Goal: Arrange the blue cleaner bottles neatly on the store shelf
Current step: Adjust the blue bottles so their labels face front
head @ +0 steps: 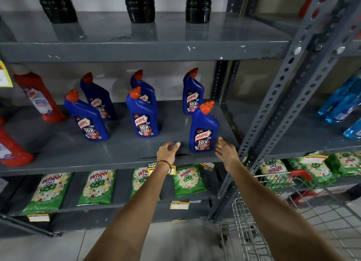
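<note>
Several blue cleaner bottles with red caps stand upright on the grey middle shelf (78, 159), in pairs one behind the other. The nearest blue bottle (203, 128) stands at the front right of the shelf. Another (193, 92) stands behind it; a middle pair (142, 114) and a left pair (87, 118) stand further left. My left hand (167, 150) hovers just left of the nearest bottle, fingers loosely curled, holding nothing. My right hand (225, 148) is just right of that bottle, fingers apart, close to its base but not gripping it.
Red cleaner bottles (40, 98) stand at the shelf's left end. Green detergent packs (97, 186) lie on the shelf below. Dark bottles (139, 5) stand on the top shelf. A perforated steel upright (273, 108) borders the right side, and a wire shopping trolley (273, 212) stands at lower right.
</note>
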